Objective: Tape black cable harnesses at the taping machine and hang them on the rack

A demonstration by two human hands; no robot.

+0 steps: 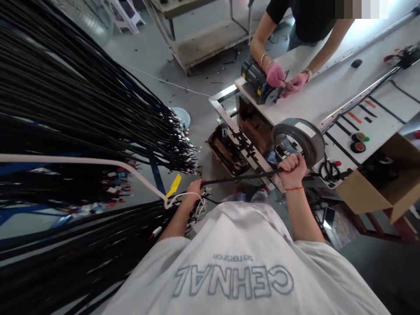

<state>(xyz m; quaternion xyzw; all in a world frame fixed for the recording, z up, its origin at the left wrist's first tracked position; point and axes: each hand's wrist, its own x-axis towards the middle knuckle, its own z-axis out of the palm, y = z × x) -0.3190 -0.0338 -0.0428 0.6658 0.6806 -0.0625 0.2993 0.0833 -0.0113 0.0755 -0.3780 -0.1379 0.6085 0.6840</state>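
Observation:
A black cable (241,178) runs almost straight between my two hands, in front of my body. My right hand (293,170) is closed in a fist around its right end, just in front of a grey reel (316,140) at the bench's edge. At the other end my left hand (196,187) is closed on the cable, its fingers partly hidden. A thin white cable (193,194) loops by the left wrist. Left of that hand hangs a yellow tag (173,186), near the end of a thicker white tube (98,160).
Hanging bundles of black cables (131,109) with connector ends fill the left side. A co-worker in pink gloves (275,75) works by a motor tool (254,76) on the white bench (315,98). An open cardboard box (370,192) stands at right; a crate (226,151) sits under the bench.

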